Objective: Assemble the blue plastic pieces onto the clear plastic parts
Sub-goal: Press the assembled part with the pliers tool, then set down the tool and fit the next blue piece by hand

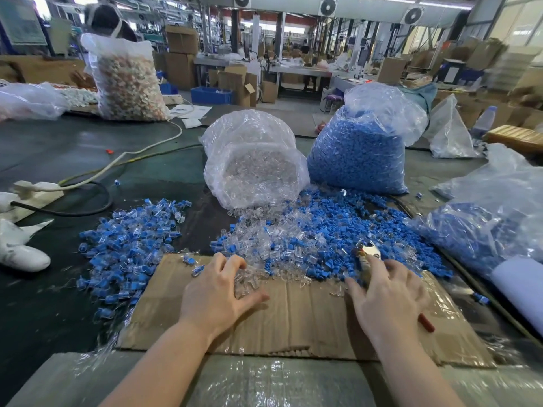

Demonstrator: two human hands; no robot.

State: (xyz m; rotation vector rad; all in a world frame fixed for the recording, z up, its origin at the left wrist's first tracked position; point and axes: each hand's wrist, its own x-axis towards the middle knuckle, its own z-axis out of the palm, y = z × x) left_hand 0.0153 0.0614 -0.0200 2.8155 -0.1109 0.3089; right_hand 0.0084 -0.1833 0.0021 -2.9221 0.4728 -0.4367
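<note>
On a cardboard sheet (296, 318) my left hand (217, 292) has its fingers curled over a small heap of clear plastic parts (248, 282), thumb stretched out to the right. My right hand (388, 295) lies palm down at the edge of the loose blue plastic pieces (332, 218) and holds a small hand tool (368, 252). The tool's metal tip sticks out past the fingers and its red handle (426, 323) shows behind the palm. Clear and blue pieces lie mixed in front of both hands. A pile of joined blue-and-clear parts (126, 245) sits to the left.
An open bag of clear parts (255, 165) lies tipped toward me, with a tall bag of blue pieces (358, 154) beside it. Another bag with blue pieces (484, 230) is at right. A cable and power strip (38, 188) lie far left. A person stands behind a big bag (126, 80).
</note>
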